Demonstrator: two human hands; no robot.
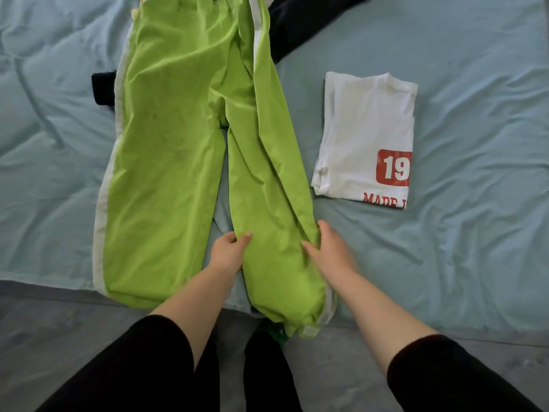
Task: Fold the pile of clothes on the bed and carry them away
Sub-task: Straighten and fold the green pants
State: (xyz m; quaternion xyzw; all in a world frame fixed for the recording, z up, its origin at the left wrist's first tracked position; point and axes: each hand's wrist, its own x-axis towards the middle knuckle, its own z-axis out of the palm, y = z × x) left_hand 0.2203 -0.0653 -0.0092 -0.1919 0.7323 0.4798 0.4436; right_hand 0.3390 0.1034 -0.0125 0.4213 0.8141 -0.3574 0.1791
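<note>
Bright green trousers (166, 138) with white side stripes lie spread on the bed, legs pointing toward me and cuffs hanging over the bed's near edge. My left hand (227, 251) grips the inner edge of the right trouser leg. My right hand (328, 248) grips the same leg's outer edge, thumb on top. A folded white T-shirt (365, 135) with a red "19" print lies to the right of the trousers. A dark garment (300, 19) lies partly under the trousers at the top, and a piece of it shows at their left edge (102, 89).
The bed is covered by a wrinkled light blue sheet (475, 114). Its near edge runs across the lower part of the view, with grey floor (44, 337) below it. My black-clad legs stand at the bed's edge.
</note>
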